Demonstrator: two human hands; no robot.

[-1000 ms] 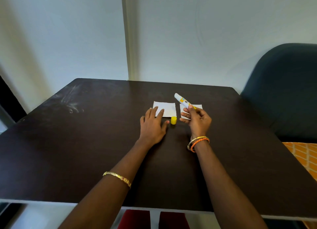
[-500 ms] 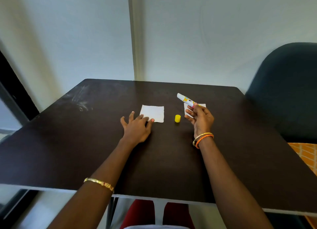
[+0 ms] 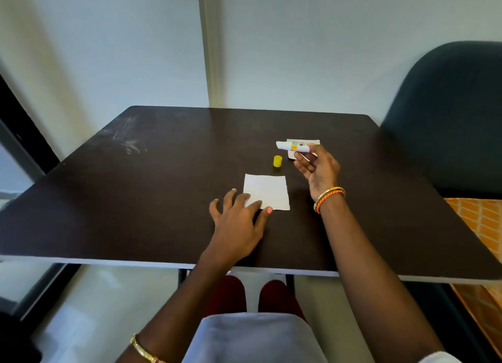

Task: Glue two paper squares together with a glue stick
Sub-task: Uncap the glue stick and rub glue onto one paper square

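- Fingers (image 3: pixel 235 199) of the left hand (image 3: pixel 237 227) are spread, pressed on a paper (image 3: pixel 267 190) at centre frame.
- A glue stick (image 3: pixel 294 146) is pinched by the right hand (image 3: pixel 319 170), over the second paper (image 3: pixel 315 142).
- A cap (image 3: pixel 277 161) is stood between the papers on the table (image 3: pixel 135 199).

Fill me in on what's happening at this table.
A person is gluing paper squares. The right hand holds an uncapped glue stick above the far paper square; its yellow cap stands on the table. The left hand rests fingers on the near paper square.
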